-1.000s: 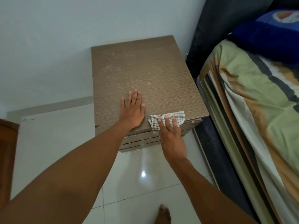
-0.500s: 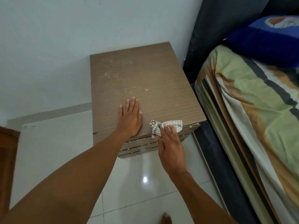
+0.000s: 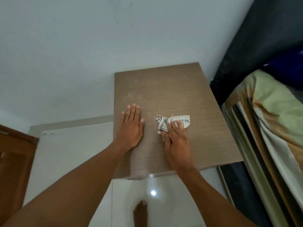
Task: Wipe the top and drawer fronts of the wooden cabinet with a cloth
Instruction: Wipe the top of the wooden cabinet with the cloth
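The wooden cabinet (image 3: 177, 89) stands against the pale wall, its brown top seen from above with dusty whitish marks toward the back left. My left hand (image 3: 131, 128) lies flat on the top near the left edge, fingers together, holding nothing. My right hand (image 3: 176, 141) presses a crumpled white checked cloth (image 3: 178, 121) onto the middle of the top. Part of the cloth sticks out beyond my fingertips. From this angle the drawer fronts are hidden under the front edge.
A bed with a green, brown and white striped sheet (image 3: 270, 128) stands close on the right, with a dark headboard (image 3: 262, 38) behind it. A brown wooden door (image 3: 14, 161) is at the left. White floor tiles (image 3: 72, 145) and my bare foot (image 3: 140, 213) lie below.
My right hand has carried the cloth from the cabinet's front edge up onto the middle of the top. The view has tilted over the cabinet, hiding the drawer fronts. The left hand stays flat.
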